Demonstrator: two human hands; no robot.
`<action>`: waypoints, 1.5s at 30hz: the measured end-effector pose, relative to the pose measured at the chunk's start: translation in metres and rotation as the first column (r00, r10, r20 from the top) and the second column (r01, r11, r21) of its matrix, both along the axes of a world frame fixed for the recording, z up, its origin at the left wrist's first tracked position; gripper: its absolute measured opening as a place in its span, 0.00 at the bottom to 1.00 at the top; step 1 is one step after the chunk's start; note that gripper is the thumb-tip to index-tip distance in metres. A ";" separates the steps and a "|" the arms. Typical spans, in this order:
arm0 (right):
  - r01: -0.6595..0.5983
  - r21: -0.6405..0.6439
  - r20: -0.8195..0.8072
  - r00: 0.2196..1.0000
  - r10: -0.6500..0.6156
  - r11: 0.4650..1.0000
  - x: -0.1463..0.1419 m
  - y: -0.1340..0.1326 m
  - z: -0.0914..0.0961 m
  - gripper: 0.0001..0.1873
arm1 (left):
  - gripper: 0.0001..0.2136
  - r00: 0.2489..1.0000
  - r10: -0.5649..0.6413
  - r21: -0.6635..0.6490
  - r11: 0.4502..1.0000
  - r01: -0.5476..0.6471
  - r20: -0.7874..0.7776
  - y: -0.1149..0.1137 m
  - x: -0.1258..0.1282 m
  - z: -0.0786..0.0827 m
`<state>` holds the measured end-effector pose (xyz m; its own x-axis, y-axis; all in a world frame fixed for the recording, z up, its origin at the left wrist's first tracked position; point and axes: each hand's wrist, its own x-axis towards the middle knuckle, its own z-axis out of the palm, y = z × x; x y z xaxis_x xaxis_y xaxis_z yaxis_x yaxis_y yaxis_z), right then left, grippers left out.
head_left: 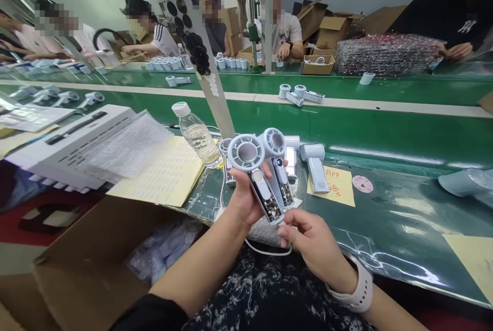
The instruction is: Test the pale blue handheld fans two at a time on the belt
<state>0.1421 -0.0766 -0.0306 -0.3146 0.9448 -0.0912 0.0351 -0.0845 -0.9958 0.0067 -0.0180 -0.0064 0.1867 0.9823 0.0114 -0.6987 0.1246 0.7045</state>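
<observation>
My left hand (246,198) grips two pale blue handheld fans (265,167), whose clear handles show circuit boards inside. My right hand (311,241) is just below them, its curled fingertips at the lower end of a handle. A thin white cable (265,250) loops beneath my hands. Behind the held fans, more pale blue fans lie on the green belt, partly hidden. One of them (314,167) rests on a yellow note (339,186) marked "APP".
A water bottle (196,136) lies beside a yellow label sheet (162,169) and a white box (69,141). An open cardboard box (96,249) sits at lower left. Co-workers (283,31) stand along a green conveyor (385,87) holding more fans, with cardboard cartons behind.
</observation>
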 end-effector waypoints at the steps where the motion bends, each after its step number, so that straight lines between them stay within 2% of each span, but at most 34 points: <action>1: 0.010 -0.002 0.017 1.000 -0.010 1.000 0.000 -0.001 0.000 0.15 | 0.32 1.000 0.004 0.002 1.000 -0.004 -0.015 -0.001 0.000 -0.002; 7: 0.043 -0.093 0.012 0.999 -0.042 0.995 -0.004 -0.006 -0.006 0.19 | 0.30 0.995 0.074 0.008 0.997 -0.074 -0.062 -0.003 0.003 -0.011; 10: 0.000 0.038 0.065 0.998 -0.003 0.999 -0.003 -0.007 -0.006 0.16 | 0.30 0.999 0.046 -0.012 0.999 -0.046 -0.021 -0.001 0.002 -0.009; 12: -0.033 0.180 0.115 0.993 0.012 0.983 -0.001 -0.007 -0.004 0.14 | 0.30 0.998 0.045 -0.051 0.998 -0.043 0.036 0.001 -0.001 -0.006; 14: -0.028 0.243 0.138 0.990 -0.006 0.970 0.000 -0.007 -0.002 0.13 | 0.30 0.996 0.059 -0.069 0.996 -0.054 0.073 0.002 -0.003 -0.004; 17: 0.039 0.138 0.121 0.991 -0.056 0.990 0.000 -0.007 -0.003 0.14 | 0.30 0.997 0.040 -0.031 0.999 -0.038 0.063 0.001 -0.004 -0.002; 21: 0.095 -0.009 0.017 0.995 -0.094 0.995 -0.001 -0.005 -0.007 0.17 | 0.30 0.999 0.021 0.038 0.999 -0.023 0.042 -0.002 -0.005 -0.003; 25: 0.033 -0.020 0.021 0.999 -0.033 0.999 0.003 -0.004 -0.006 0.17 | 0.30 0.996 -0.021 0.027 0.999 0.019 0.082 -0.003 -0.007 -0.003; 28: 0.073 -0.032 0.035 0.997 -0.072 0.997 0.004 -0.004 -0.005 0.18 | 0.30 0.992 -0.038 0.010 0.999 0.037 0.117 -0.003 -0.007 -0.002; 31: 0.095 -0.077 -0.032 0.995 -0.097 0.993 0.003 -0.006 -0.007 0.19 | 0.31 0.997 -0.023 0.030 0.999 0.021 0.074 -0.003 -0.006 0.000; 35: 0.037 -0.067 -0.032 0.999 -0.039 0.997 0.004 -0.006 -0.008 0.20 | 0.30 0.998 -0.028 0.048 0.998 0.026 0.054 -0.005 -0.005 -0.001; 38: 0.102 -0.083 -0.031 0.994 -0.105 0.991 0.004 -0.006 -0.008 0.22 | 0.30 0.999 -0.014 0.051 0.999 0.012 0.034 -0.006 -0.006 -0.004; 45: 0.151 -0.181 -0.194 0.963 -0.186 0.972 -0.003 -0.011 -0.013 0.26 | 0.32 0.999 0.034 0.122 0.992 -0.028 -0.041 -0.010 -0.003 -0.009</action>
